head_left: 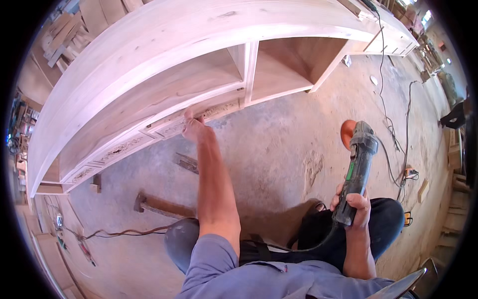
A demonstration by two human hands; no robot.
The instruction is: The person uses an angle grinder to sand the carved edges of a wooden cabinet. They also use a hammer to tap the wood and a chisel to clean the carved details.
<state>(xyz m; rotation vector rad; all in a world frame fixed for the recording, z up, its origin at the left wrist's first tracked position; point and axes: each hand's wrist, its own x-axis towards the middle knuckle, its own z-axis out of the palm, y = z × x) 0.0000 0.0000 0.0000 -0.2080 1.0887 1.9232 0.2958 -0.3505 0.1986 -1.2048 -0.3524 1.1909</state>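
Cabinet (209, 31), pale wood. Left hand (194, 128), at cabinet's carved lower front; cannot tell finger closure; step probably surface-checking. Grinder (359, 167), near side of cabinet; right hand (359, 203), fingers wrapped round it; sanding would call for two-handed steadying.

Partly hidden behind grinder (360, 164), right of frame: fingers of right hand (360, 212), rim of orange disc (347, 133). Covered by knee (180, 240), lower left: handle end of hammer-like tool (141, 201). Cut off at upper edge: wooden cabinet (144, 52). Too small to identify, far left: clutter (22, 132).
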